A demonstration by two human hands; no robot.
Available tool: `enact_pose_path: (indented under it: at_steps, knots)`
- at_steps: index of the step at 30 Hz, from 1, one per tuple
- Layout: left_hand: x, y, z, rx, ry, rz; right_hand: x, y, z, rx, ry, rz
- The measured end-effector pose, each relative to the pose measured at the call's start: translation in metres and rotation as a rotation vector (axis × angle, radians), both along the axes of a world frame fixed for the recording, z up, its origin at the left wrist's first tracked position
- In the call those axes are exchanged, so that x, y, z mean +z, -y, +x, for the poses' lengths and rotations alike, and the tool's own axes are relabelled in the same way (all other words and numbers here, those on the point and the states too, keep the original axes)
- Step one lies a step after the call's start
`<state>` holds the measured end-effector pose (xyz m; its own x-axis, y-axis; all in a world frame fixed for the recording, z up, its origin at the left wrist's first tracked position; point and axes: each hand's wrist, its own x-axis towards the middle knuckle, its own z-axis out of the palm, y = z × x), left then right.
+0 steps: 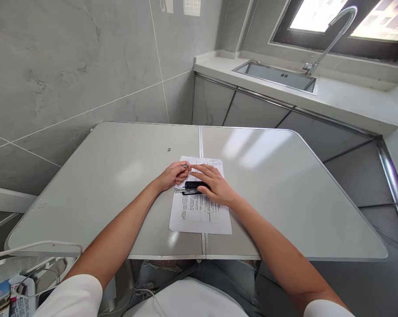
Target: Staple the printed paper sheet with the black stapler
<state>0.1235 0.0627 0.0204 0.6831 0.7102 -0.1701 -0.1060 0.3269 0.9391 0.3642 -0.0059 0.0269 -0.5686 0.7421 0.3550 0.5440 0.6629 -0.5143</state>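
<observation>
Stapler (195, 186): black, lying crosswise on a printed sheet (199, 223) near mid-table, its silvery end toward nine o'clock. Right hand covers its three o'clock end. Clock readings below taken from the stapler, twelve being away from the wearer.

Left hand (176, 175) at ten o'clock, just beside the stapler: fingers curled, tips pinched together on a small metal piece (185, 166), probably staples; too small to be sure.

Right hand (216, 185) at three o'clock: fingers stretched toward the left hand's fingertips, thumb apart from them, over the stapler. Cannot tell whether it presses on the stapler, or whether the fingertips touch the metal piece.

Sheet lies across the seam (200, 141) of a pale folding table (268, 189). Small metal bits (169, 149) on the tabletop toward eleven, well apart from the sheet.

Farther out: grey tiled wall (70, 66) between ten and eleven; sink (268, 74) at one, set into a white counter (344, 94), curved tap (337, 37) beside it. White cable (37, 246) toward eight.
</observation>
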Motion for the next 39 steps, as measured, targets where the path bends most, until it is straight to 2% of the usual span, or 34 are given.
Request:
enact_pose_path:
  at_steps: [5, 9, 21, 23, 24, 28, 30, 33, 36, 39]
  knots:
    - [-0.007, -0.002, -0.002, -0.068, -0.044, 0.093, -0.001, -0.001, -0.006, 0.003, 0.087, -0.007]
    - [-0.011, -0.003, -0.001, -0.075, -0.06, 0.134, -0.001, -0.001, -0.006, -0.011, 0.115, 0.004]
    - [-0.012, -0.003, 0.001, -0.073, -0.1, 0.271, 0.002, 0.0, -0.009, -0.027, 0.045, 0.007]
    - [-0.013, -0.005, 0.001, -0.011, -0.14, 0.324, 0.003, -0.003, -0.004, -0.062, -0.008, 0.031]
    - [-0.013, -0.006, 0.0, 0.077, -0.184, 0.374, 0.002, -0.006, 0.002, -0.099, -0.035, 0.05]
    - [-0.011, -0.016, -0.014, 0.683, -0.551, 0.702, -0.004, -0.024, 0.039, -0.39, -0.041, 0.128]
    - [-0.011, -0.023, -0.024, 0.837, -0.741, 0.84, -0.012, -0.034, 0.063, -0.553, 0.04, 0.115]
    - [-0.016, -0.032, -0.034, 0.839, -0.894, 0.984, -0.027, -0.043, 0.093, -0.694, 0.184, 0.029]
    - [-0.025, -0.038, -0.033, 0.73, -0.981, 1.036, -0.038, -0.048, 0.108, -0.707, 0.243, -0.031]
    - [-0.035, -0.04, -0.03, 0.635, -0.999, 1.016, -0.043, -0.051, 0.11, -0.703, 0.233, -0.066]
